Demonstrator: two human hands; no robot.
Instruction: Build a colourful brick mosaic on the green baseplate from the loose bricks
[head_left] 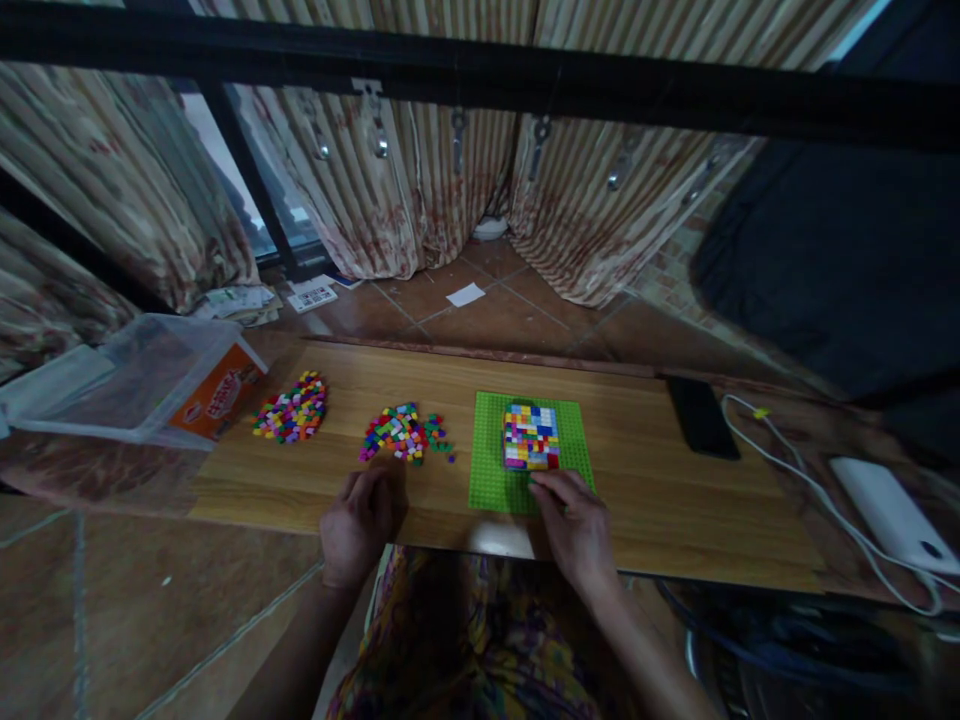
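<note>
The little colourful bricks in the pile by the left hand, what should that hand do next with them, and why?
Probably the left hand should reach forward and pick one small brick from the nearer pile of colourful plastic bricks. It rests just short of that pile, while the right hand sits at the near edge of the multicoloured brick patch on the green studded baseplate.

Both forearms reach fwd from bottom of frame, approx parallel. Left hand lies palm down, fingers loosely curled, knuckles up, nothing seen in its grip. Right hand also palm down, fingers bunched fwd w/ tips pinched together; can't tell if they hold anything
</note>
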